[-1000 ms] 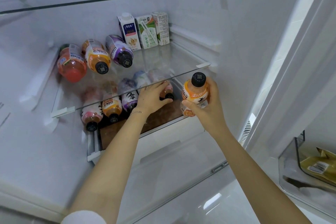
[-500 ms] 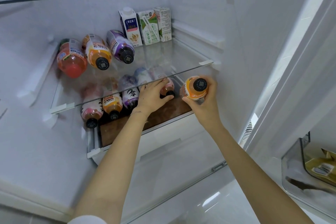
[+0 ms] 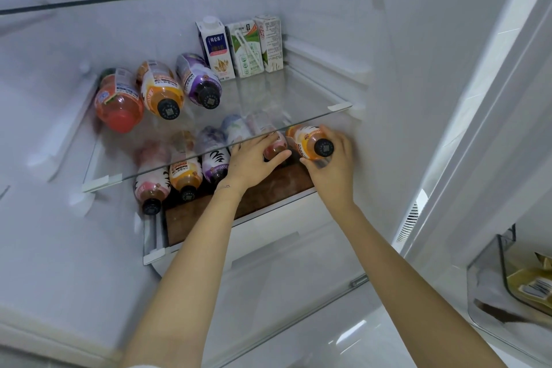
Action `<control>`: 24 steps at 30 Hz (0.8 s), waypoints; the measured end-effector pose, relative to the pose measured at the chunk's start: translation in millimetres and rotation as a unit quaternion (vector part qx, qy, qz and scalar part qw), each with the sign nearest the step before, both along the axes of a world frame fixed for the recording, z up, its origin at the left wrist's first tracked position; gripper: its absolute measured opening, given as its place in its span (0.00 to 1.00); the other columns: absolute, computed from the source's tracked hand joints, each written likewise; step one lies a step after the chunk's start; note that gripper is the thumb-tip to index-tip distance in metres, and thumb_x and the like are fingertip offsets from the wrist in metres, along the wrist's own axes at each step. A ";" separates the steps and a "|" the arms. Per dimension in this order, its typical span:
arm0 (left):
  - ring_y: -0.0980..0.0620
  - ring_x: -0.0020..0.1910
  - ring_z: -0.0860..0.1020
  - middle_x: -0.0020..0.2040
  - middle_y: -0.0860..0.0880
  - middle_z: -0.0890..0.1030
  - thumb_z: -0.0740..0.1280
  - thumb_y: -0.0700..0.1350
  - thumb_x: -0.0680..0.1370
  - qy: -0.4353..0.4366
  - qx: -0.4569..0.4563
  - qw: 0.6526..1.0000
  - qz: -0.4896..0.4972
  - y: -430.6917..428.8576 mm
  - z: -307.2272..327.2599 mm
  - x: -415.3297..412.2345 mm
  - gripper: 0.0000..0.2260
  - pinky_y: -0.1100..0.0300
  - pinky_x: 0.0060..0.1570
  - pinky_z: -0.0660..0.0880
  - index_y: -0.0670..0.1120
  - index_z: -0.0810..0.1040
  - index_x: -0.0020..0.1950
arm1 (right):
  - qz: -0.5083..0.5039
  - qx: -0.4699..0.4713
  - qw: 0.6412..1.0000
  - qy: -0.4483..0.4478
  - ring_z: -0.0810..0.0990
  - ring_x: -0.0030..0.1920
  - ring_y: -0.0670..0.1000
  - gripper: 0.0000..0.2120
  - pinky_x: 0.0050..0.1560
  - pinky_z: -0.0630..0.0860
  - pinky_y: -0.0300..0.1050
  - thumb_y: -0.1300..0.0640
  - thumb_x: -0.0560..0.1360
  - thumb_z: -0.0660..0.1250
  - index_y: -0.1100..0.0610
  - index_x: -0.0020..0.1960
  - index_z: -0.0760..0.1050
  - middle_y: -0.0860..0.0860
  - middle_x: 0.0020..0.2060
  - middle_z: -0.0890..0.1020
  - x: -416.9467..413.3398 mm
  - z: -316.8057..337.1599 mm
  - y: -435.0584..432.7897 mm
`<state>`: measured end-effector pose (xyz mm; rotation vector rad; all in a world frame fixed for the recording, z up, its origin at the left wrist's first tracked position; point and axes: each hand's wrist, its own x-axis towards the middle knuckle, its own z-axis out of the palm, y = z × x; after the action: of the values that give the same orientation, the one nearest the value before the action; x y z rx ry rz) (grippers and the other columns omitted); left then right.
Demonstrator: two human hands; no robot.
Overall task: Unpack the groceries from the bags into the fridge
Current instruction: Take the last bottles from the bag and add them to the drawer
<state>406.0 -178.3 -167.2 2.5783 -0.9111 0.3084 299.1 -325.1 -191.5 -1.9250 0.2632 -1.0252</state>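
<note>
Altogether nine bottles (image 3: 161, 92), two gripped, three cartons (image 3: 246, 51)

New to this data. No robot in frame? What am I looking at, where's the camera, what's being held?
There is no machine here. A person works bare-handed, and the one picture comes from a wide-angle camera worn on the head, looking down into an open fridge. The right hand grips an orange bottle on its side, cap toward the camera, at the right end of a row of bottles on the lower shelf. The left hand holds the pink bottle beside it. On the glass shelf above, three more bottles lie on their sides and three cartons stand at the back. A door bin on the right holds a yellowish packet.
</note>
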 end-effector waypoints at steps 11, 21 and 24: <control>0.51 0.71 0.67 0.72 0.54 0.71 0.53 0.78 0.68 0.023 -0.001 0.999 0.040 -12.5 10.5 -15.9 0.40 0.47 0.69 0.56 0.54 0.71 0.70 | 0.012 -0.030 0.999 0.011 0.74 0.64 0.50 0.27 0.63 0.74 0.45 0.55 0.72 0.74 0.57 0.69 0.70 0.51 0.64 0.75 10.1 -6.1 1.9; 0.50 0.71 0.67 0.73 0.53 0.70 0.55 0.80 0.64 -0.020 0.021 0.998 0.059 -15.5 3.0 -12.0 0.44 0.43 0.70 0.58 0.53 0.70 0.71 | 0.154 -0.020 0.979 0.134 0.59 0.75 0.49 0.34 0.75 0.61 0.53 0.58 0.78 0.66 0.54 0.78 0.53 0.51 0.76 0.60 -8.4 -13.9 -17.9; 0.51 0.73 0.66 0.74 0.52 0.68 0.59 0.78 0.65 -0.045 0.034 0.996 0.072 -18.7 -2.3 -13.9 0.44 0.42 0.71 0.56 0.52 0.68 0.72 | 0.134 -0.040 0.974 0.180 0.57 0.76 0.49 0.37 0.75 0.59 0.50 0.62 0.77 0.67 0.54 0.79 0.51 0.50 0.77 0.57 -11.8 -18.9 -20.7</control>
<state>392.1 -197.0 -169.5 2.7176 -0.7801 0.4435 287.2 -345.8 -210.4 -2.1459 0.1588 -0.5133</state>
